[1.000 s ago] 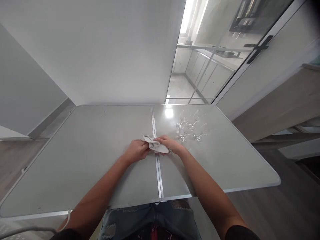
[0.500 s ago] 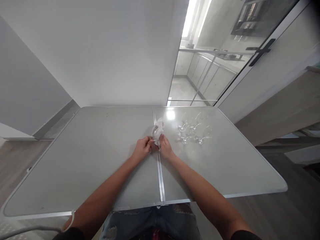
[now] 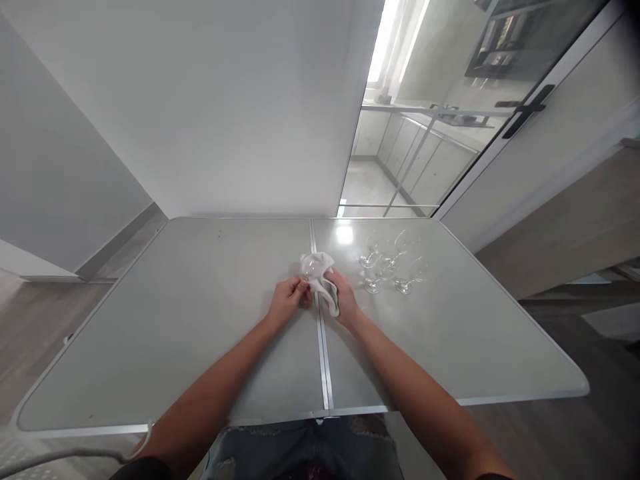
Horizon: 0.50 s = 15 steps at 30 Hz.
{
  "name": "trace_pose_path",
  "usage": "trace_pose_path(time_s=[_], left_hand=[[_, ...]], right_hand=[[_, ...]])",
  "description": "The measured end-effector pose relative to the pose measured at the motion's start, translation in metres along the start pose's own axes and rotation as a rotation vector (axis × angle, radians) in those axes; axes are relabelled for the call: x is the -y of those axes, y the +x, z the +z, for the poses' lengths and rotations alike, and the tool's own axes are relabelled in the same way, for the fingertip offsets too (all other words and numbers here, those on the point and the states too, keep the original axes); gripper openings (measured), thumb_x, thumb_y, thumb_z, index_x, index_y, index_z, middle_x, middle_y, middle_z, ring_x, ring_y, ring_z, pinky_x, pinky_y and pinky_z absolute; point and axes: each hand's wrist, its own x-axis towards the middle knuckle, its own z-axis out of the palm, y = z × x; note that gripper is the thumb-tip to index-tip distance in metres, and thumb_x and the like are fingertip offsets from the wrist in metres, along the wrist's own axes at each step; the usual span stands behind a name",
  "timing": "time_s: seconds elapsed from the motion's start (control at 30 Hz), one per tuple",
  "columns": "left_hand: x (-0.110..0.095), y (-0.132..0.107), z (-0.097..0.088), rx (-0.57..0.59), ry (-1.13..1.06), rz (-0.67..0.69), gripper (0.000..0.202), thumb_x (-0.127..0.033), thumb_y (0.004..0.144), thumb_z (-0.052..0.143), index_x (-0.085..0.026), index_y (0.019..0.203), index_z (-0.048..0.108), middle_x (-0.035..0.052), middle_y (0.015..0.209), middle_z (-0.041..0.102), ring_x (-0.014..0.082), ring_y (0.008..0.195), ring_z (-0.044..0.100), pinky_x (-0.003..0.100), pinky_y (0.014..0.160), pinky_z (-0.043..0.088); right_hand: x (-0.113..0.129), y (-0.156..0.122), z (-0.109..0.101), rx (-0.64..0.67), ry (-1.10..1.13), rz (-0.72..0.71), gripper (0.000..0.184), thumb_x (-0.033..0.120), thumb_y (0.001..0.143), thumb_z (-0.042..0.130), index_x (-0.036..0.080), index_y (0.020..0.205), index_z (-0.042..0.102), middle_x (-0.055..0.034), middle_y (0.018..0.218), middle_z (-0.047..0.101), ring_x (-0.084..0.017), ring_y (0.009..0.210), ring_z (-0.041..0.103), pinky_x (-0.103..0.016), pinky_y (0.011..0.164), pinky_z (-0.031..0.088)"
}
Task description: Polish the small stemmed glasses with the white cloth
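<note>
Over the seam of the table, my left hand [image 3: 289,298] pinches a clear stemmed glass [image 3: 313,267] near its lower part. A white cloth [image 3: 330,293] lies behind and around the glass bowl, its loose end hanging toward me. My right hand [image 3: 344,297] is closed on that cloth, at the right side of the glass. Much of the glass's outline is lost against the cloth, and its stem is mostly hidden by my left fingers. Several more clear stemmed glasses [image 3: 373,283] stand upright in a group to the right of my right hand.
The pale grey folding table [image 3: 165,347] has a metal seam down its middle and a metal rim. A white wall [image 3: 250,120] rises behind it. At the right is a glass door with a black handle [image 3: 529,110]. A cable [image 3: 75,455] runs by the front left edge.
The cloth has opened out and now drapes to the right and toward me, so more of the glass bowl shows. My right hand has shifted slightly right. The view has tilted a little.
</note>
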Motion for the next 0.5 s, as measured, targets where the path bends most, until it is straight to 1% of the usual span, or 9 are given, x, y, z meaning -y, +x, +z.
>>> trace_pose_path(time_s=[0.07, 0.1, 0.17, 0.23, 0.3, 0.33, 0.4, 0.43, 0.5], left_hand=[[0.002, 0.0, 0.002, -0.031, 0.067, 0.014, 0.048, -0.054, 0.098, 0.048, -0.016, 0.07, 0.059, 0.0006, 0.063, 0.062, 0.0126, 0.059, 0.055, 0.024, 0.058, 0.042], [0.002, 0.0, 0.003, -0.052, 0.088, 0.019, 0.049, -0.054, 0.098, 0.047, -0.016, 0.068, 0.057, 0.0, 0.062, 0.06, 0.0124, 0.058, 0.052, 0.024, 0.056, 0.04], [0.004, 0.0, 0.003, -0.048, 0.138, 0.043, 0.051, -0.052, 0.098, 0.046, -0.016, 0.063, 0.054, -0.0009, 0.058, 0.055, 0.0121, 0.055, 0.048, 0.024, 0.053, 0.037], [0.006, 0.0, 0.002, 0.005, 0.226, 0.085, 0.051, -0.047, 0.098, 0.044, -0.017, 0.058, 0.051, -0.0006, 0.055, 0.053, 0.0121, 0.053, 0.045, 0.025, 0.053, 0.035], [0.01, 0.001, 0.0, 0.064, 0.349, 0.137, 0.044, -0.039, 0.095, 0.049, -0.017, 0.057, 0.053, 0.0011, 0.056, 0.056, 0.0137, 0.054, 0.048, 0.027, 0.054, 0.036], [0.012, 0.001, -0.001, 0.083, 0.399, 0.157, 0.038, -0.034, 0.092, 0.053, -0.017, 0.058, 0.056, 0.0025, 0.059, 0.059, 0.0152, 0.056, 0.05, 0.028, 0.054, 0.037], [0.015, 0.0, -0.003, 0.11, 0.453, 0.184, 0.024, -0.026, 0.083, 0.06, -0.018, 0.061, 0.06, 0.0055, 0.064, 0.065, 0.0184, 0.06, 0.056, 0.03, 0.056, 0.041], [0.016, -0.001, -0.004, 0.131, 0.459, 0.192, 0.019, -0.024, 0.079, 0.062, -0.018, 0.061, 0.061, 0.0064, 0.066, 0.066, 0.0193, 0.061, 0.058, 0.03, 0.058, 0.042], [0.015, -0.003, -0.007, 0.134, 0.435, 0.187, 0.017, -0.022, 0.076, 0.065, -0.018, 0.06, 0.06, 0.0058, 0.065, 0.066, 0.0186, 0.06, 0.058, 0.03, 0.06, 0.044]], right_hand=[[-0.007, 0.0, 0.004, 0.053, 0.1, 0.06, 0.051, 0.069, 0.089, 0.047, 0.021, 0.09, 0.065, -0.0052, 0.072, 0.064, -0.022, 0.067, 0.062, -0.032, 0.058, 0.051], [-0.01, 0.0, 0.006, 0.063, 0.132, 0.055, 0.05, 0.07, 0.087, 0.051, 0.022, 0.092, 0.065, -0.0053, 0.075, 0.066, -0.022, 0.07, 0.063, -0.032, 0.06, 0.052], [-0.013, 0.001, 0.007, 0.063, 0.165, 0.019, 0.045, 0.065, 0.081, 0.066, 0.023, 0.099, 0.062, -0.0037, 0.08, 0.067, -0.021, 0.072, 0.064, -0.031, 0.064, 0.054], [-0.012, 0.002, 0.007, 0.079, 0.167, -0.028, 0.05, 0.058, 0.076, 0.076, 0.025, 0.109, 0.058, -0.0018, 0.084, 0.067, -0.019, 0.072, 0.064, -0.03, 0.065, 0.054], [-0.008, 0.002, 0.005, 0.165, 0.119, -0.06, 0.056, 0.056, 0.076, 0.078, 0.025, 0.116, 0.055, -0.0026, 0.089, 0.067, -0.019, 0.078, 0.065, -0.031, 0.07, 0.055], [-0.006, 0.002, 0.005, 0.224, 0.073, -0.071, 0.055, 0.055, 0.076, 0.078, 0.024, 0.117, 0.056, -0.0039, 0.094, 0.068, -0.02, 0.084, 0.065, -0.032, 0.076, 0.055], [-0.003, 0.002, 0.004, 0.316, -0.052, -0.088, 0.049, 0.052, 0.078, 0.078, 0.022, 0.112, 0.06, -0.0061, 0.101, 0.069, -0.022, 0.095, 0.064, -0.035, 0.089, 0.052], [-0.002, 0.002, 0.003, 0.34, -0.107, -0.092, 0.046, 0.051, 0.078, 0.078, 0.021, 0.109, 0.062, -0.0066, 0.103, 0.07, -0.023, 0.098, 0.063, -0.037, 0.093, 0.05], [-0.004, 0.003, 0.002, 0.328, -0.157, -0.096, 0.042, 0.049, 0.079, 0.077, 0.02, 0.106, 0.065, -0.0063, 0.102, 0.07, -0.023, 0.099, 0.063, -0.037, 0.094, 0.048]])
